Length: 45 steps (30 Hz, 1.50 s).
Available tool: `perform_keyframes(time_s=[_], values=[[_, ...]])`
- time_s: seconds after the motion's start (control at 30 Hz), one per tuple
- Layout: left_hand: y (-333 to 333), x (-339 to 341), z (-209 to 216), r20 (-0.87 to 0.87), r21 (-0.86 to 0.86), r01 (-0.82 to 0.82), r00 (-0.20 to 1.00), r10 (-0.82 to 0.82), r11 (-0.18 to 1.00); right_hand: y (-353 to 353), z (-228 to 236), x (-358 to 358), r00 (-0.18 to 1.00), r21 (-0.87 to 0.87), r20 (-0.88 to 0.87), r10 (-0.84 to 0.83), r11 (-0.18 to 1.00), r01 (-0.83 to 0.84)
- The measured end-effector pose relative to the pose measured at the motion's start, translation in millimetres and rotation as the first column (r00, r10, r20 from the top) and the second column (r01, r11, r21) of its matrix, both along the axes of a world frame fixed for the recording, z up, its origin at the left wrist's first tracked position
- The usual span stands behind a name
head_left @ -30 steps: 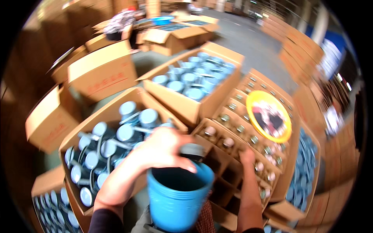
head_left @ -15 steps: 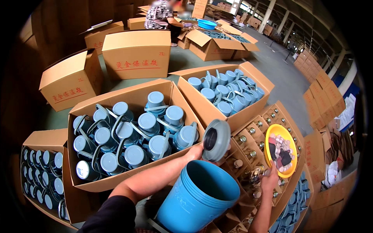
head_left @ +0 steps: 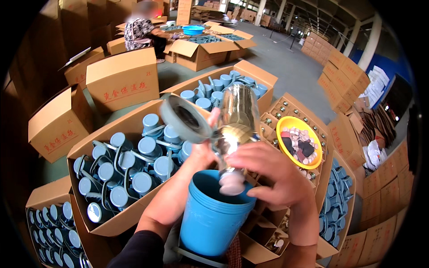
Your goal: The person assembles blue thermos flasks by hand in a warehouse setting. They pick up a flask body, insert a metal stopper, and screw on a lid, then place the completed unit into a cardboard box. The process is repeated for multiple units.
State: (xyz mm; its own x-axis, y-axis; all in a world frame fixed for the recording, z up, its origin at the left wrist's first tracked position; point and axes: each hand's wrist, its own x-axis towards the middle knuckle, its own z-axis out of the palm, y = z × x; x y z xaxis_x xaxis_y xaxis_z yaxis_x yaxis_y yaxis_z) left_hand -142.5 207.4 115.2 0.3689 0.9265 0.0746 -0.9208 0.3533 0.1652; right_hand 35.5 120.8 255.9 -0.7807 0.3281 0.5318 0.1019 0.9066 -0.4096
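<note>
I see a big open carton left of a blue bucket. Over the bucket's mouth I have a silvery glass liner, tilted neck-down. My right hand arches by its lower part, thumb apart; whether it grips, I cannot tell. My left hand clasps a gray lid. A pale stopper caps the liner.

My right hand, blurred; my left hand, partly hidden behind the silvered flask; grey lid, blurred; blue bucket, inner base hidden.
</note>
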Motion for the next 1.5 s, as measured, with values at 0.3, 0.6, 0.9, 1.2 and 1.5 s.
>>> perform_keyframes(time_s=[0.3,0.6,0.9,1.2,1.5], values=[[-93,-27,36,-0.365,0.618,-0.039,0.87,0.331,0.785,47,-26,15,0.677,-0.604,-0.644,-0.357,0.78,-0.163],[-118,-50,31,-0.445,0.474,-0.069,0.841,0.307,0.878,-9,-52,6,0.992,-0.826,-0.049,0.114,0.553,-0.104],[-111,-72,42,-0.459,0.578,-0.743,0.045,0.887,0.337,-20,-43,-9,0.995,-0.796,-0.033,-0.09,0.604,0.028],[-121,-57,58,-0.461,0.882,0.041,0.289,0.839,0.47,-30,-123,-24,0.589,-0.679,-0.71,-0.386,0.598,-0.426],[-121,-48,45,-0.349,0.91,-0.013,0.521,0.779,0.415,-34,-130,-25,0.51,-0.507,-0.812,-0.283,0.776,-0.376]])
